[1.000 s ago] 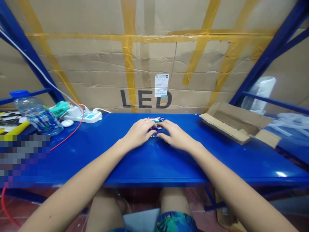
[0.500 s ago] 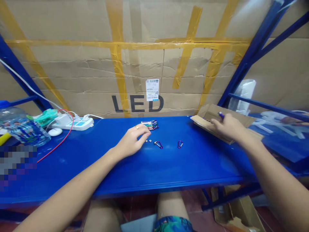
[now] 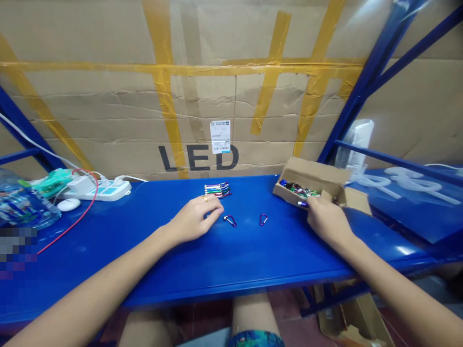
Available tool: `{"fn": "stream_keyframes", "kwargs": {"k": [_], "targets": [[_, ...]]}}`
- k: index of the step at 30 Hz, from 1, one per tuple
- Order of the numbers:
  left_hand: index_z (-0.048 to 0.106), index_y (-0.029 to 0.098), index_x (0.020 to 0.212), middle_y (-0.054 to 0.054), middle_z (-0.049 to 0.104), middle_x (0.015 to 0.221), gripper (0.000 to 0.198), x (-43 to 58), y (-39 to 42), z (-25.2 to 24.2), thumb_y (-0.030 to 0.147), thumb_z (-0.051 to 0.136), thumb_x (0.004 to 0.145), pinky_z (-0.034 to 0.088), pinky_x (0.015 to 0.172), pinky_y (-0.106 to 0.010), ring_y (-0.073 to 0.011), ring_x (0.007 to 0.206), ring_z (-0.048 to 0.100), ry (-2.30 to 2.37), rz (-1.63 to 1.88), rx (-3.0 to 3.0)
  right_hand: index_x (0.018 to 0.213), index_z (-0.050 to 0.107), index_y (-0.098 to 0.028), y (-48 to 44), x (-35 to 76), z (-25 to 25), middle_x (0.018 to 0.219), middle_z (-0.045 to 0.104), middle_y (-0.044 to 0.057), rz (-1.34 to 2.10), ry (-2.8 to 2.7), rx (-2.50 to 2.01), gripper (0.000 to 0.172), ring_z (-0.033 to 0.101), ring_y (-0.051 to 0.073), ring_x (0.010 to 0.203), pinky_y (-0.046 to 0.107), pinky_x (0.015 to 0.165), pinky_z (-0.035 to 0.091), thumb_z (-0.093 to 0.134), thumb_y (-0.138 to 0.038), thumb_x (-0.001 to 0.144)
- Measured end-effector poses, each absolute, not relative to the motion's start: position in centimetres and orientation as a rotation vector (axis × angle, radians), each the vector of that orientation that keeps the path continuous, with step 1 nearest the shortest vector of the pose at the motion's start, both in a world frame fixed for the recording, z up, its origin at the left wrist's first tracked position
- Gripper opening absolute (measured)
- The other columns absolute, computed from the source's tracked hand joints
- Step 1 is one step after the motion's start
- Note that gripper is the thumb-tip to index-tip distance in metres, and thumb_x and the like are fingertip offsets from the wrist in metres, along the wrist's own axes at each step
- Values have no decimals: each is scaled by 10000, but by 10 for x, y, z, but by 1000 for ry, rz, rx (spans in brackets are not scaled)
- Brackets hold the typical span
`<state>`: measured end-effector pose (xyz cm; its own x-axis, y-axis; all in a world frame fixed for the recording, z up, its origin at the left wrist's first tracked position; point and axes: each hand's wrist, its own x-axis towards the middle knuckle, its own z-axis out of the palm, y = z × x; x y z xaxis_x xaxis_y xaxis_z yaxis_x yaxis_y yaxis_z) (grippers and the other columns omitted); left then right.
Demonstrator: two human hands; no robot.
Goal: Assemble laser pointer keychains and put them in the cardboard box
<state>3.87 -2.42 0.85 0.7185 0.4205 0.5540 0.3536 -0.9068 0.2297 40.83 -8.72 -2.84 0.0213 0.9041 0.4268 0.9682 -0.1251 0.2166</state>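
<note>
My right hand (image 3: 327, 219) is at the front of the open cardboard box (image 3: 311, 168), its fingers pinching a small purple-blue carabiner (image 3: 303, 204). Inside the box lie several multicoloured carabiners (image 3: 298, 189). My left hand (image 3: 197, 217) rests on the blue table with its fingers curled and close to the thumb; whatever they hold, if anything, is hidden. Just behind it sits a neat row of coloured carabiners (image 3: 217, 189). A purple carabiner (image 3: 230, 220) lies to the right of the left hand, and another purple carabiner (image 3: 263, 220) lies farther right.
At the left are a white power strip (image 3: 112, 190) with plugs, a red cable (image 3: 81, 217) and a plastic bottle (image 3: 27, 202). A large taped cardboard carton (image 3: 202, 106) forms the back. Blue metal posts (image 3: 365, 91) rise at the sides.
My right hand has come out of the box toward its front edge with the purple carabiner. My left hand has closed over the small round pieces that showed beside it. The view has shifted slightly right.
</note>
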Motion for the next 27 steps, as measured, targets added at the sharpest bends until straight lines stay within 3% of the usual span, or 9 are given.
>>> {"fn": "stream_keyframes", "kwargs": {"k": [4,7,13,16,21,23,27], "targets": [[667,155,907,-72,704,923,238,52,-29,13,202,450,992,518,842,-332,-179,887,640,541,891,2898,716,551,-188,-103,395,-36,703,648,117,-826,-2119,-1816,209,567,237,662,321,611,332,447,-17,777],[669,149,907,-88,696,928,244,64,-33,17,196,444,986,527,843,-343,-185,887,636,491,882,2956,681,536,-205,-110,382,-35,694,646,91,-924,-2164,-1586,247,550,218,657,318,658,375,441,8,765],[637,141,891,-93,676,876,189,87,-38,27,156,464,966,548,811,-370,-189,847,618,364,1210,3008,755,603,-183,-121,352,-27,884,734,124,-1056,-2145,-1205,287,605,215,778,326,755,464,420,9,864],[627,138,1008,-117,664,968,169,92,-41,31,123,466,959,562,841,-384,-197,921,622,328,1372,2986,754,611,-187,-125,341,-28,1017,746,138,-994,-2176,-1128,299,635,219,860,348,809,495,416,1,881],[597,148,1148,-129,638,1109,302,96,-38,49,34,394,955,558,928,-365,-189,1063,620,314,1484,2945,765,639,-178,-124,334,-37,1034,750,156,-906,-2196,-1093,310,660,230,879,365,773,516,410,-13,893],[633,141,1065,-120,654,1087,298,104,-31,61,22,389,943,558,918,-362,-197,1050,627,365,1294,3059,768,646,-177,-123,333,-40,1027,753,154,-901,-2195,-1101,317,659,228,859,369,765,514,406,-15,897],[695,117,927,-108,691,935,298,136,-11,79,-56,473,831,566,827,-349,-222,911,683,608,388,3275,751,643,-175,-123,331,-39,1004,756,146,-972,-2198,-1104,321,647,222,842,354,757,506,410,-10,899]]}}
